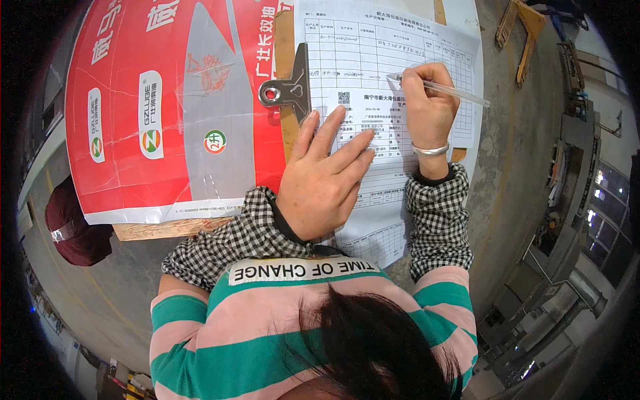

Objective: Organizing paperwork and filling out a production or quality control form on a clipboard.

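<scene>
My right hand [430, 100] is closed round a clear-barrelled pen [460, 92], its tip on the upper printed form [400, 40]. That form has a ruled table with some handwritten entries. My left hand [327, 177] lies flat with its fingers spread over a lower printed form [373, 187], which overlaps the upper one. A metal bulldog clip [290, 90] grips the papers' left edge against a brown clipboard [288, 133]. Checked sleeve covers reach up both my forearms, and a silver bangle [431, 150] sits on my right wrist.
Left of the papers lies a stack of large red, grey and white printed sheets [167, 100] on a wooden base [170, 229]. A dark red cap-like item [77, 227] is at the far left. A yellow pallet jack [523, 30] stands at upper right, with machinery [567, 180] along the right.
</scene>
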The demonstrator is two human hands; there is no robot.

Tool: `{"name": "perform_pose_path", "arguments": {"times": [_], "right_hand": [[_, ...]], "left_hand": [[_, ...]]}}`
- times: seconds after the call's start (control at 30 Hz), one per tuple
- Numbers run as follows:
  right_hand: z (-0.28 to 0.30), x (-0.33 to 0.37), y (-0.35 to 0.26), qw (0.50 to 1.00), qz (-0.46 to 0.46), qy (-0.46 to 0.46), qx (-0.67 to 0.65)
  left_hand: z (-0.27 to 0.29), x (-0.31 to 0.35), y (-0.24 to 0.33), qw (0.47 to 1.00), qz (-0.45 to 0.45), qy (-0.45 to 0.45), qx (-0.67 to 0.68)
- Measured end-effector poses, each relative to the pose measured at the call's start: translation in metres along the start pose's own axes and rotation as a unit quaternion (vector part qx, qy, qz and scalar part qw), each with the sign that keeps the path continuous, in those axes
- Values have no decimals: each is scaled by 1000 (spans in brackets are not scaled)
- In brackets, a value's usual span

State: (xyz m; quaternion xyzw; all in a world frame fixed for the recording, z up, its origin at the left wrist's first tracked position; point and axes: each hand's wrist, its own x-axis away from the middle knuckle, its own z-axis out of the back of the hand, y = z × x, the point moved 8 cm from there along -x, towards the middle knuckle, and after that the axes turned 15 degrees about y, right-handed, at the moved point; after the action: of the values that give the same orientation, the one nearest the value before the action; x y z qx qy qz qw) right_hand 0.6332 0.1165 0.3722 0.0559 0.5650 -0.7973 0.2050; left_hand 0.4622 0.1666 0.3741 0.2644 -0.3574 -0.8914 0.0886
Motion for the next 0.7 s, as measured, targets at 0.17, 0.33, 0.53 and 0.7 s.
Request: {"name": "perform_pose_path", "arguments": {"times": [0.17,0.33,0.53,0.7], "right_hand": [[1,-1,2,1000,-9,7,-3],[3,-1,3,1000,-13,12,3],[2,0,2,1000,-26,4,8],[2,-1,4,1000,-17,9,17]], "left_hand": [[0,-1,0,1000,-2,5,4],[0,-1,0,1000,1,5,5],[1,-1,0,1000,5,5,9],[1,0,0,1000,5,4,13]]}}
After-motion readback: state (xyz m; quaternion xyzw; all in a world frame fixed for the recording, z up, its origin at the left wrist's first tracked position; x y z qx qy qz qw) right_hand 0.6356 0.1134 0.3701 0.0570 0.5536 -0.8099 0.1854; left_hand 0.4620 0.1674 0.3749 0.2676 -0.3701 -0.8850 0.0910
